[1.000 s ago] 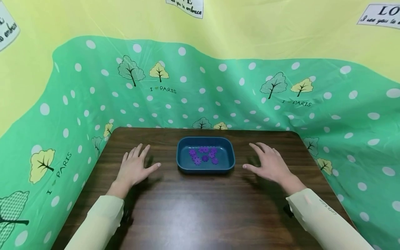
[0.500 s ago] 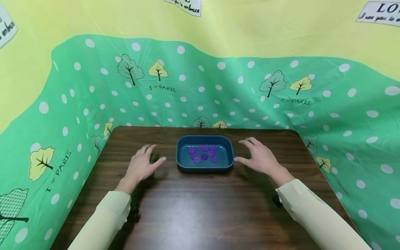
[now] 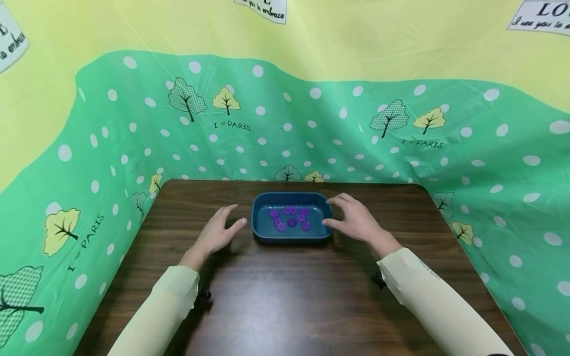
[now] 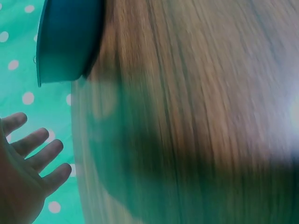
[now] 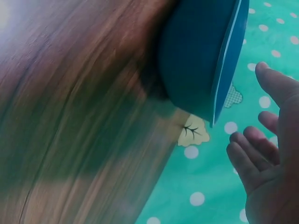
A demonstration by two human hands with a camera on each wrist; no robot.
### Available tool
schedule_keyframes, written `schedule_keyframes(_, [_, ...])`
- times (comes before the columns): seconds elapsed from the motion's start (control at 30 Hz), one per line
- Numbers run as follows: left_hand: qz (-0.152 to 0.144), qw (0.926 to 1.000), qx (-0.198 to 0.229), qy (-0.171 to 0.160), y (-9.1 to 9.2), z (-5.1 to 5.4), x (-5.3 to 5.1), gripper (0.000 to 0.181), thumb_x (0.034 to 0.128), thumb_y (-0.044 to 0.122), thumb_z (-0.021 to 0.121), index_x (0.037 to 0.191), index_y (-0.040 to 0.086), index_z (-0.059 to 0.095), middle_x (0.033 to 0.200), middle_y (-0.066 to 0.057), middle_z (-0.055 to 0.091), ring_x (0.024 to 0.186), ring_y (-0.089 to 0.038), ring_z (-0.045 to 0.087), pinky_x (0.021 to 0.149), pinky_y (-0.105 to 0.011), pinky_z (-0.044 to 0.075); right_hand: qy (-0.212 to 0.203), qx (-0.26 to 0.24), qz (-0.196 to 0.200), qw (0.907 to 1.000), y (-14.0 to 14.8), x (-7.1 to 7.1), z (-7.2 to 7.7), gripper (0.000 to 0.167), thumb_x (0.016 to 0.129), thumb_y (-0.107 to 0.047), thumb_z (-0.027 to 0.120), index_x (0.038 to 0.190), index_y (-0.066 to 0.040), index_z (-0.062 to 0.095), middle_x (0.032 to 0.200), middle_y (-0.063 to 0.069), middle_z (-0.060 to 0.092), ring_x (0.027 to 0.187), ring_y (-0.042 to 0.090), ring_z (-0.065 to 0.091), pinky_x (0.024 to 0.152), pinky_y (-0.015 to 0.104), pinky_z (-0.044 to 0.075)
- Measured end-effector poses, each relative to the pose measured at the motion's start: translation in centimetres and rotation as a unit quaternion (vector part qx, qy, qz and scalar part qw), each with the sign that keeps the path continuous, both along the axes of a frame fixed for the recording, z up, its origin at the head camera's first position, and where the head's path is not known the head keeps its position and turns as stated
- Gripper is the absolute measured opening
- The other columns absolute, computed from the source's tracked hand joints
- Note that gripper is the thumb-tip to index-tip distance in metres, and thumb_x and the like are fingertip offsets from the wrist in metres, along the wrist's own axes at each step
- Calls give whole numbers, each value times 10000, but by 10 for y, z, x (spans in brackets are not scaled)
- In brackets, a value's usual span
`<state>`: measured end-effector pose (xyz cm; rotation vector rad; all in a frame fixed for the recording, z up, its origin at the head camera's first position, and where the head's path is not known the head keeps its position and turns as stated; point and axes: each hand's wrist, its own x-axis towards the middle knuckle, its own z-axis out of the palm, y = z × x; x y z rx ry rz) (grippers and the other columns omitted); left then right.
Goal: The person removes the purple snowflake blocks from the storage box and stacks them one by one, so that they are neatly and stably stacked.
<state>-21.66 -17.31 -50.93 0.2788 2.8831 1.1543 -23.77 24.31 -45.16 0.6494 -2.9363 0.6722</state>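
A blue rectangular tray (image 3: 292, 240) stands near the table's back edge, with several purple flower-shaped pieces (image 3: 292, 223) lying in it. My left hand (image 3: 215, 234) hovers left of the tray, fingers spread and holding nothing; a gap separates it from the tray, also in the left wrist view, where the hand (image 4: 28, 163) is below the tray wall (image 4: 70, 42). At the tray's right end is my right hand (image 3: 356, 221), its thumb and index finger over the rim. In the right wrist view that hand (image 5: 271, 163) shows a gap to the tray wall (image 5: 196, 60).
The dark wooden table (image 3: 267, 296) extends toward the front and to both sides. Behind it and along its sides hangs a green and yellow cloth (image 3: 311, 128) with white dots and printed trees.
Both hands have moved inward toward the tray, the left one rightward and the right one leftward. The tray and the purple pieces have stayed in place.
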Motion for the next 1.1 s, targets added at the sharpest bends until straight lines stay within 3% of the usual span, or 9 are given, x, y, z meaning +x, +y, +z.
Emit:
schedule_keyframes(0.2, [66,9989,416,-203,7,-2,-6,816,973,707,502,1573,164,398,1602,-132,410,1493,-369,355,1212,-646,330,-88,-137,244,9996,-15,-8,-5,557,877,-399,825,1324,-104,670,1227,83,658,1041,295,645,804,416,602])
schedule_keyframes(0.5, [-10,9955,859,-399,20,-1,-18,752,998,588,570,1561,114,413,1524,-151,511,1411,-357,479,1178,-600,407,-423,-119,408,9982,-34,-18,-11,565,876,-360,835,1348,-105,659,1281,115,662,1110,315,678,894,477,623])
schedule_keyframes(0.87, [-112,9915,1128,-635,32,-11,-22,778,990,572,595,1561,80,403,1507,-167,527,1375,-347,530,1154,-551,461,-650,104,555,9963,-53,-24,-23,576,882,-324,834,1361,-66,645,1274,150,654,1111,322,673,926,480,614])
schedule_keyframes(1.1, [-83,9898,1257,-664,39,-8,-21,693,1015,480,606,1547,74,424,1478,-170,547,1356,-359,544,1138,-546,480,-645,513,478,9954,-65,-32,-26,566,884,-356,828,1341,-67,663,1233,116,668,1081,253,660,944,443,609])
